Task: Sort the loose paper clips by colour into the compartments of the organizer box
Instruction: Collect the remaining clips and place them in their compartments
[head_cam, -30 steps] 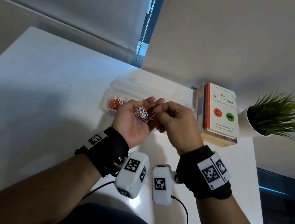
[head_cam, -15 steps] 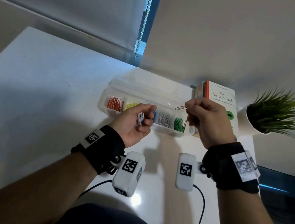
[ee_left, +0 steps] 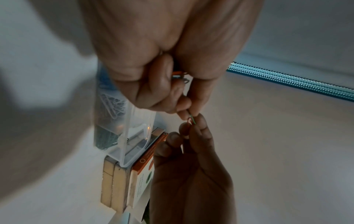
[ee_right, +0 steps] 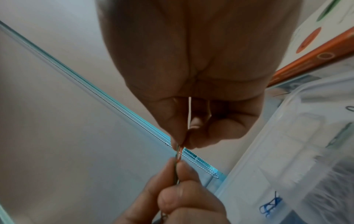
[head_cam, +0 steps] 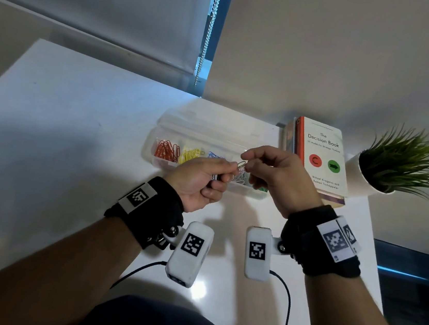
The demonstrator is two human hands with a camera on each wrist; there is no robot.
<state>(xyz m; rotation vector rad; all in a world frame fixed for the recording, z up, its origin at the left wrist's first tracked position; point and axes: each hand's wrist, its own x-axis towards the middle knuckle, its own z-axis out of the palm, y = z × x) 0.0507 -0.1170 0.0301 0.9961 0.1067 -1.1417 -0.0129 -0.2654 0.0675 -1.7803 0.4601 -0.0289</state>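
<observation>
The clear organizer box lies open on the white table, holding red clips, yellow clips, blue clips, pale clips and green clips in separate compartments. In front of it, above the table, my left hand grips a small bunch of mixed paper clips in its curled fingers. My right hand meets it fingertip to fingertip and pinches a clip at the edge of the bunch. Red and green wire shows between the two pinches.
A stack of books lies right of the box, touching its end. A potted plant stands at the far right by the table edge. A blind with a bead chain hangs behind. Camera cables trail near my lap.
Half a second ago my right hand held a clip over the right end of the box. It has come back left to the left hand and now pinches a clip there.
</observation>
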